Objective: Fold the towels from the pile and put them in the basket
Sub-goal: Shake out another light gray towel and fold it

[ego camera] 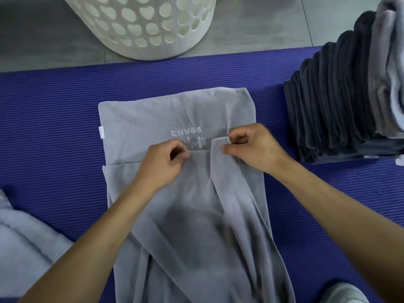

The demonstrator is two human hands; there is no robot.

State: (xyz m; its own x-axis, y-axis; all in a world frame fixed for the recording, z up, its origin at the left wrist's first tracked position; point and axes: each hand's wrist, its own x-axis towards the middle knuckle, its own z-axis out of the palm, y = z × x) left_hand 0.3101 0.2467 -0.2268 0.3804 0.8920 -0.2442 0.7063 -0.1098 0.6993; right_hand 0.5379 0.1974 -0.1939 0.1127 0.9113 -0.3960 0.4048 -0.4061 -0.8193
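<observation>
- a light grey towel point(175, 119) lies spread on a ribbed purple mat point(54, 101) at the centre of the view, its far part flat, its near part running down toward 6 o'clock.
- the near part's top edge is folded up over the flat part, ending just below a pale embroidered logo point(189, 137) that reads upside down.
- the left hand point(162, 165) has its fingers curled and pinches that folded edge between thumb and forefinger, just at 7 o'clock of the logo.
- the right hand point(251, 147) pinches a bunched corner of the same towel, at 3 o'clock of the logo; the cloth below it falls in long creases.
- a small white tag point(101, 132) sticks out from the towel's left edge, at 9 o'clock.
- a white basket point(153, 25) with heart-shaped holes stands on the grey floor at 12 o'clock, beyond the mat.
- a pile of dark grey and light grey towels point(341, 101) sits on the mat at 2 o'clock, apart from the spread towel.
- more pale grey cloth point(24, 241) lies at 8 o'clock.
</observation>
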